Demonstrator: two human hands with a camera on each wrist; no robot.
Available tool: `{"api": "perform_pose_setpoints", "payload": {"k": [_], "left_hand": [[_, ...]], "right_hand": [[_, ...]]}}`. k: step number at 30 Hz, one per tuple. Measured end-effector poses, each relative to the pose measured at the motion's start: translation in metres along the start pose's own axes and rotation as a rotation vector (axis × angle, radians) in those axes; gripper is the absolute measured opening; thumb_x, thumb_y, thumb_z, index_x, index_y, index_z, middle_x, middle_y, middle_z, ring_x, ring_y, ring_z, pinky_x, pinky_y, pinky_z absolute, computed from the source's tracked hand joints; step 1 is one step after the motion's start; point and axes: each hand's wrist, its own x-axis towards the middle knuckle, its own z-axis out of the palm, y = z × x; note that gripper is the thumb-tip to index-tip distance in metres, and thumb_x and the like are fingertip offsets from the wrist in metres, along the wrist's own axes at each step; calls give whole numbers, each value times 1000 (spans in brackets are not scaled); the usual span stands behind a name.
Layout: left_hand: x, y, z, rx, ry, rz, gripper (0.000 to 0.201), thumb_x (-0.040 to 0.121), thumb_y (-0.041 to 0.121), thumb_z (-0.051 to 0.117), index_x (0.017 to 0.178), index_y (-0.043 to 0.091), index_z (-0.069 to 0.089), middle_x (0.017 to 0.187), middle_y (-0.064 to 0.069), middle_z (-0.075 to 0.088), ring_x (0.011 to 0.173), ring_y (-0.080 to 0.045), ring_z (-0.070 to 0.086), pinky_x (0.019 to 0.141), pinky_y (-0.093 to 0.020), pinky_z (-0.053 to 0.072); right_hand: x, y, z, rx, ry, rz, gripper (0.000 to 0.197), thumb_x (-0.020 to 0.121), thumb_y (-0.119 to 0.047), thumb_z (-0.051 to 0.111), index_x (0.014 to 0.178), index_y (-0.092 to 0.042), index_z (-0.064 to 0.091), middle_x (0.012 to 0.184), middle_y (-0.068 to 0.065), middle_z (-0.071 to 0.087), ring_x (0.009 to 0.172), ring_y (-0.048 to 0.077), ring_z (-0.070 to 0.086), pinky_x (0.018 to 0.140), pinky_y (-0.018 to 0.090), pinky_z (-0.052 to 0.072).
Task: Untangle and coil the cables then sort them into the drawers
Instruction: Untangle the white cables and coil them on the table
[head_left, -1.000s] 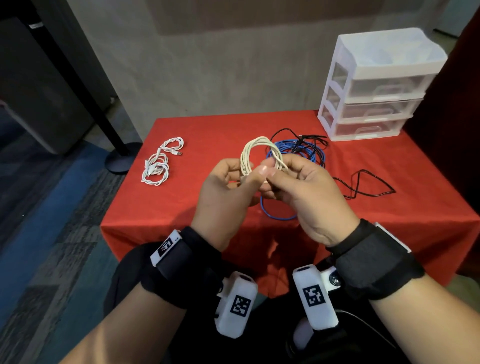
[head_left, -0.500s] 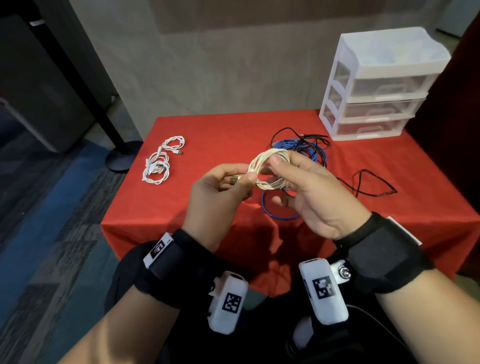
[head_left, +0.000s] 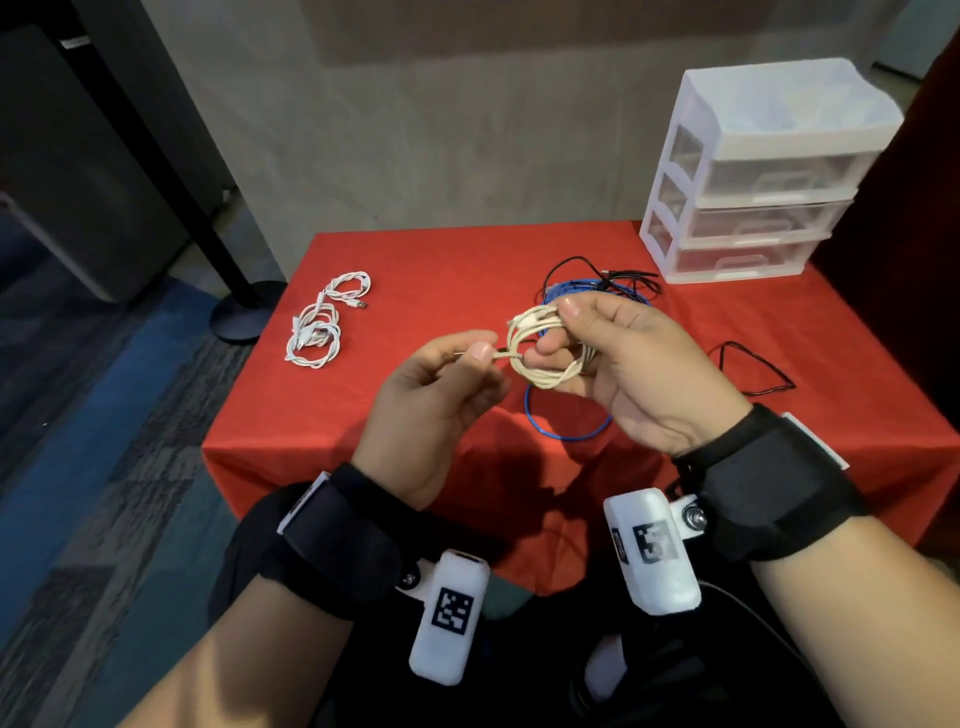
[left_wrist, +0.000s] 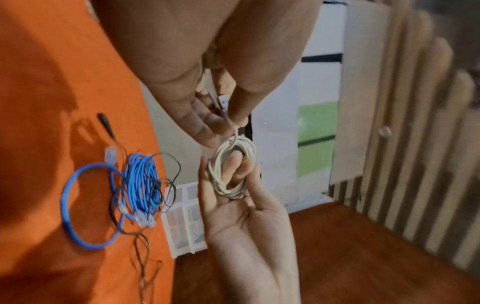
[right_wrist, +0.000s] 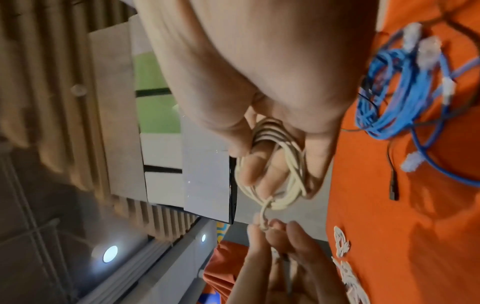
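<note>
**Tying off the cream cable**

Close to the person, both hands are up in the air over the front edge of the red table (head_left: 415, 270). The right hand (head_left: 639, 374) holds the cream cable (head_left: 545, 353), which is wound into a small ring. Its fingers (right_wrist: 255, 166) poke through the ring and the thumb presses on top, so the loops stay together and do not spring open. The left hand (head_left: 441, 395) pinches the loose end of the cable just beside the ring. The end looks wrapped around the loops, likely to tie the ring shut.

Under the hands, on the table, lies a blue cable (head_left: 566, 415). It is mixed up with a thin black cable (head_left: 758, 364), so those two probably come next.

Off to the left lies a white cable bundle (head_left: 317, 332), well apart from the others.

At the far right corner stands the clear drawer unit (head_left: 769, 171). All three drawers look closed. One must be opened before the cream cable can go in.
</note>
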Motion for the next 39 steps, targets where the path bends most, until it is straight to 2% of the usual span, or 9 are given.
{"api": "perform_pose_setpoints", "payload": {"k": [3,6,12,16,21,30,34,36,39], "left_hand": [[2,2,1,-135,22,-123,9,97,10,59,105,10,63,75,-2,63,72,-11,63,79,-34,61],[3,3,1,-101,56,-155,16,93,21,66,105,18,56,80,0,66,73,-11,63,80,-37,59],[2,5,5,152,64,-31,25,99,22,60,115,3,67,86,-4,71,78,-10,67,89,-43,57],[-2,7,6,240,6,13,19,103,15,54,107,10,71,93,-3,74,85,-11,69,97,-51,52],[-10,5,1,140,-95,-19,12,94,25,67,100,17,73,106,-11,73,101,-25,69,95,-54,52],[-8,4,-1,72,-55,5,21,92,15,64,108,2,66,107,-20,71,99,-26,68,89,-45,57],[-7,4,-1,53,-101,-12,26,94,10,61,116,-5,62,107,-22,71,98,-28,69,90,-46,57],[-7,1,-1,84,-114,-28,25,93,14,62,113,-2,64,104,-17,73,94,-24,70,91,-45,56],[-6,-1,1,112,-98,-31,17,93,15,62,105,4,66,94,-8,73,83,-15,68,81,-35,57]], "right_hand": [[-2,2,1,126,-31,-16,16,105,-20,50,112,-9,59,78,5,67,80,21,64,103,55,51],[-6,0,2,107,-91,-23,19,103,-21,51,115,-10,58,80,5,66,81,21,64,103,56,49],[-6,-1,5,-15,-93,-68,14,102,-19,52,104,-10,62,80,5,69,76,17,67,81,36,58],[-6,0,6,-52,-89,-87,14,104,-17,52,100,-9,63,81,8,70,76,21,69,87,48,55],[-3,1,7,-62,-34,-109,15,104,-14,52,98,-7,64,79,7,71,67,15,69,74,32,56],[-7,1,2,-294,-140,-171,17,104,-9,55,108,7,60,87,14,68,75,19,64,71,24,55],[-10,-3,2,-393,-130,-219,16,102,-8,59,106,7,61,77,9,70,72,16,67,69,19,52],[-9,-5,3,-502,-73,-273,14,101,-9,61,100,5,61,74,12,72,68,15,68,67,21,51],[-7,0,5,-738,21,-362,10,100,-19,63,92,-12,63,74,6,72,72,19,71,74,41,56]]}}
